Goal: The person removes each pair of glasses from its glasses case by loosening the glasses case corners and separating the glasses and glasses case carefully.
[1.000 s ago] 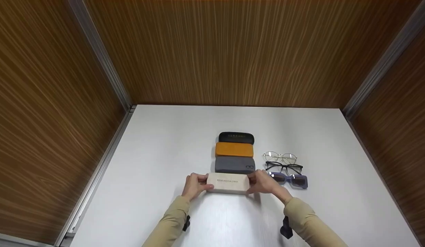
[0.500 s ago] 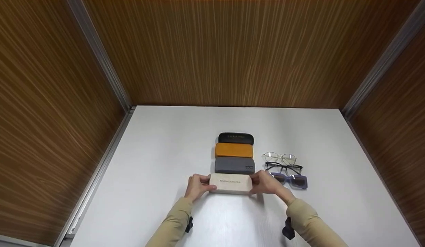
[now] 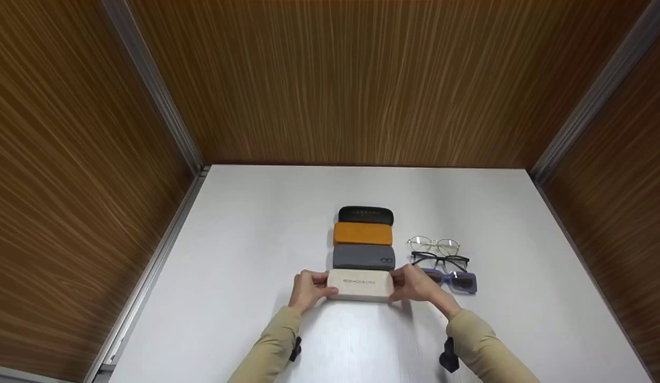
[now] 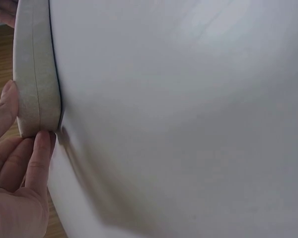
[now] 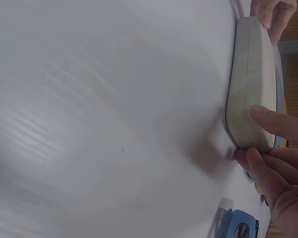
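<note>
In the head view a cream glasses case with small printed lettering lies on the white table, its long side facing me. My left hand holds its left end, and my right hand grips the right end. The left wrist view shows thumb and fingers of the left hand around the end of the case. Likewise, in the right wrist view, the right hand pinches the other end. Directly behind the cream case is a grey glasses case, its lid bearing a small glasses mark.
Behind the grey case follow an orange case and a black case in one column. To the right lie gold-rimmed glasses, black-framed glasses and blue sunglasses, partly behind my right hand. Wood-patterned panels enclose the table.
Both hands have shifted the cream case slightly to the right, bringing it nearly in line with the grey case. The other cases and the glasses stay where they were.
</note>
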A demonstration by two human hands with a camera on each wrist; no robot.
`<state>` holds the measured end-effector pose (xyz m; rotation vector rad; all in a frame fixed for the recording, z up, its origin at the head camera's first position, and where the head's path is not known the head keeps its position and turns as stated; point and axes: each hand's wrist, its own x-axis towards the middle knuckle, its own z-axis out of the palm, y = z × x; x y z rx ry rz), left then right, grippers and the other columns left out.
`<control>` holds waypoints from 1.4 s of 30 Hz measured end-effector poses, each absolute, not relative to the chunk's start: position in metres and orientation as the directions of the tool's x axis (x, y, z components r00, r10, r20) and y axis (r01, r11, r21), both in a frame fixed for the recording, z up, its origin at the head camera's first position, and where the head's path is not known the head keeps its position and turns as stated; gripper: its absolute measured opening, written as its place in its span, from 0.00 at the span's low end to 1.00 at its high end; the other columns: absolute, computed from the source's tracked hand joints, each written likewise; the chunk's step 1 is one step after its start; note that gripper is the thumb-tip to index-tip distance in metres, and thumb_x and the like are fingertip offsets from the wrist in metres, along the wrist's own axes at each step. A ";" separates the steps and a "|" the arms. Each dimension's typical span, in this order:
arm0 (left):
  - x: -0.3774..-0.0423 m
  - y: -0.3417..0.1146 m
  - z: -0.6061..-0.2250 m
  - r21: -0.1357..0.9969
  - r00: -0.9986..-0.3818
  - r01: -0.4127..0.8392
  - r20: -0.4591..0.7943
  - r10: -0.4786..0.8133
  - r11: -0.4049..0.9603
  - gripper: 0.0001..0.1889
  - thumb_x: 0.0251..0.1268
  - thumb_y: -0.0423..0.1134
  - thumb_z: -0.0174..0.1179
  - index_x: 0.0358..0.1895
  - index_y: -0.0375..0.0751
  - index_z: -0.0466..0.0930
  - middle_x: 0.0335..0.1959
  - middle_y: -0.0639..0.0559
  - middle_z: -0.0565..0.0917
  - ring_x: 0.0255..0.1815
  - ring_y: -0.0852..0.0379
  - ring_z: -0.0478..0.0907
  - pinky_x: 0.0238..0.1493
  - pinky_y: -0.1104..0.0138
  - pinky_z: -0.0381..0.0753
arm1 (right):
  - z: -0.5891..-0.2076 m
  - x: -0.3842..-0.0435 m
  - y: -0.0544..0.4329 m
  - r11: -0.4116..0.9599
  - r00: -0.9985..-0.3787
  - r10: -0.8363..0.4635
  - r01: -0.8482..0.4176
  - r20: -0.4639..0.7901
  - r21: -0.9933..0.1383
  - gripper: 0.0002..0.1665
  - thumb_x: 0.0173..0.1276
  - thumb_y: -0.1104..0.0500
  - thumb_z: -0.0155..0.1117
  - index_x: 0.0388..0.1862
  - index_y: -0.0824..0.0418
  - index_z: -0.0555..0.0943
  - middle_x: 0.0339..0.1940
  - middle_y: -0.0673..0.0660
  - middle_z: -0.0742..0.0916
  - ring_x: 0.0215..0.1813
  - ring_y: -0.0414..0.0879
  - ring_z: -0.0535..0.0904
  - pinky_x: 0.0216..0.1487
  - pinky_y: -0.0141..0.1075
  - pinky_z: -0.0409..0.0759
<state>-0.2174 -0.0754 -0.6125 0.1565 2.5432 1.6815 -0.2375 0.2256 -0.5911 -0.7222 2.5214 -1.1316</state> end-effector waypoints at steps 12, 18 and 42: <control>-0.216 -0.075 -0.614 0.931 -0.989 0.053 -0.002 0.150 0.362 0.30 0.50 0.29 0.76 0.58 0.23 0.78 0.51 0.30 0.86 0.53 0.40 0.86 0.53 0.63 0.87 | -0.591 -0.235 0.225 0.598 -0.855 -0.517 -0.320 -0.048 -0.735 0.25 0.49 0.67 0.81 0.47 0.72 0.86 0.38 0.63 0.92 0.35 0.39 0.80 0.37 0.25 0.78; -0.217 -0.079 -0.614 0.907 -0.968 0.131 0.029 0.250 0.400 0.33 0.57 0.32 0.73 0.65 0.21 0.72 0.54 0.31 0.82 0.54 0.40 0.83 0.56 0.59 0.86 | -0.593 -0.229 0.220 0.641 -0.881 -0.473 -0.331 -0.017 -0.692 0.22 0.48 0.65 0.82 0.43 0.68 0.85 0.35 0.62 0.90 0.35 0.42 0.81 0.37 0.32 0.81; -0.227 -0.082 -0.612 0.678 -0.896 0.320 -0.009 0.443 0.662 0.41 0.51 0.48 0.78 0.68 0.36 0.72 0.59 0.44 0.75 0.62 0.46 0.75 0.71 0.51 0.73 | -0.616 -0.223 0.207 0.755 -0.946 -0.318 -0.291 0.061 -0.588 0.44 0.41 0.57 0.87 0.56 0.73 0.78 0.40 0.60 0.83 0.41 0.49 0.81 0.47 0.47 0.85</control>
